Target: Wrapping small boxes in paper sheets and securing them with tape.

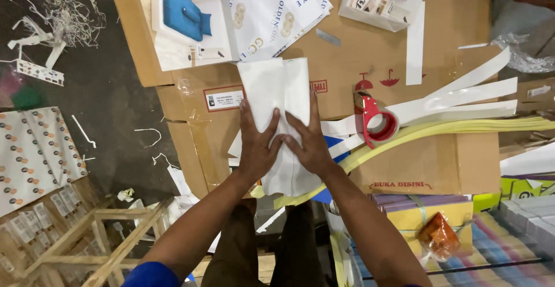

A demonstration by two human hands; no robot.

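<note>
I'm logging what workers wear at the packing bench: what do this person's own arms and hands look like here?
Both hands, the left hand and the right hand, are bare: no gloves, rings or watch visible. The forearms are uncovered too. A bright blue sleeve shows on the left upper arm at the bottom edge; the right arm's sleeve is out of view.

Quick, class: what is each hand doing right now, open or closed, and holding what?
Left hand: open, flat on the folded white paper, gripping nothing.
Right hand: open, flat on the same paper.
</note>
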